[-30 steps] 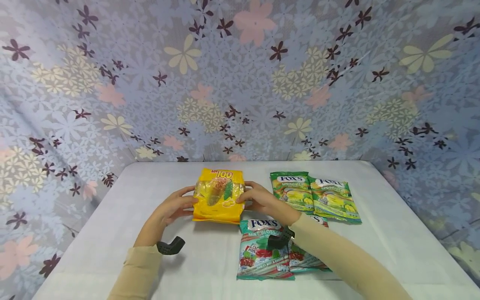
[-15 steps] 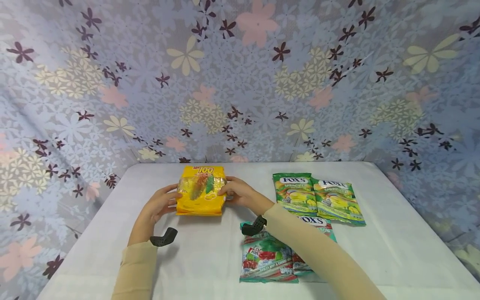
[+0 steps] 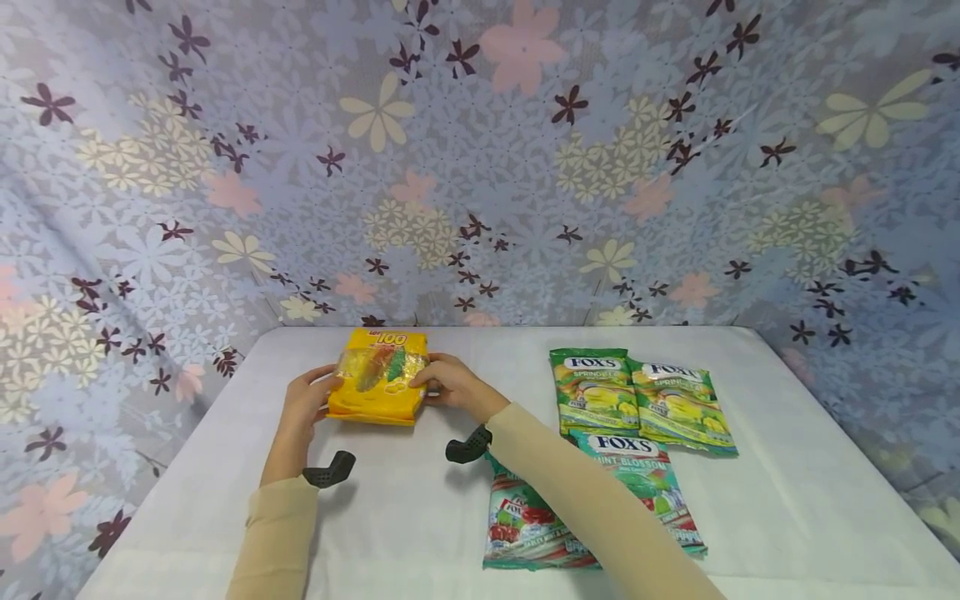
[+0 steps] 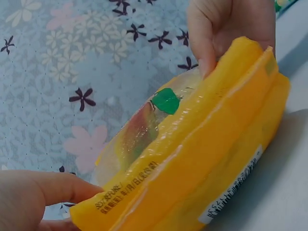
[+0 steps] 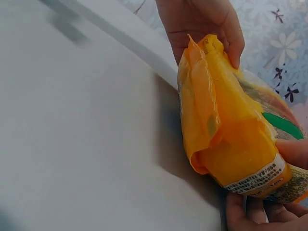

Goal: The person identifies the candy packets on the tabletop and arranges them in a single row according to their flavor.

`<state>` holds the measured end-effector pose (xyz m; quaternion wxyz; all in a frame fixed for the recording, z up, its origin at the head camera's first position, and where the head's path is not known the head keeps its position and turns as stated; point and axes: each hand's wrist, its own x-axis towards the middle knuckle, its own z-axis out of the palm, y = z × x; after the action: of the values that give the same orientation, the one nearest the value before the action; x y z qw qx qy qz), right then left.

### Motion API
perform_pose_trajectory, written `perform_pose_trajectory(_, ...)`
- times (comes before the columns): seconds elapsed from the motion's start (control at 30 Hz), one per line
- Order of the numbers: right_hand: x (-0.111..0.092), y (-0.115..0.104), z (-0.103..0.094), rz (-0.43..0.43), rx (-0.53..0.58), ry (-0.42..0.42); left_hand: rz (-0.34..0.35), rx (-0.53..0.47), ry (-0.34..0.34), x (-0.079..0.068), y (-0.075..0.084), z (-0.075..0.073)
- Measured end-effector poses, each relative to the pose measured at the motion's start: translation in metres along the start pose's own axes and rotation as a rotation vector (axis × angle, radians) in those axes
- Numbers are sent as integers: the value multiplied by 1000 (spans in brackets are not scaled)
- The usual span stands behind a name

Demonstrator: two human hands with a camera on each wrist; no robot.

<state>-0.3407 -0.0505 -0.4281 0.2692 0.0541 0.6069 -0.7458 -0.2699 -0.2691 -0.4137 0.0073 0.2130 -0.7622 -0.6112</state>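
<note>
A yellow candy bag (image 3: pixel 378 379) marked "LOT 100", with a clear window and a fruit picture, is held by both hands near the back left of the white table. My left hand (image 3: pixel 306 400) grips its left side. On the opposite side my right hand (image 3: pixel 456 387) holds the bag, thumb on the front face and fingers beneath, as the right wrist view shows. In the left wrist view the bag's (image 4: pixel 202 149) bottom seam and printed date face the camera. A shadow lies beside the bag (image 5: pixel 231 120) on the table; whether it touches the cloth I cannot tell.
Two green Fox's candy bags (image 3: pixel 596 392) lie side by side at the back right, slightly overlapping. Before them lie two teal Fox's Mint Blossom bags (image 3: pixel 645 475), partly under my right sleeve (image 3: pixel 585 500). A flowered cloth (image 3: pixel 480 167) rises behind the white table (image 3: pixel 405 517).
Both hands have carried the yellow candy bag leftward and slightly back across the table. My right forearm has swung left too, uncovering more of the right-hand Mint Blossom bag.
</note>
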Motion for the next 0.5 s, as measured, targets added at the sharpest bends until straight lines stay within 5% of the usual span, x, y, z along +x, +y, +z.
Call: perform_pose_trajectory(0.5, 17, 2, 20, -43, -52, 24, -6, -22, 31, 11, -2, -11)
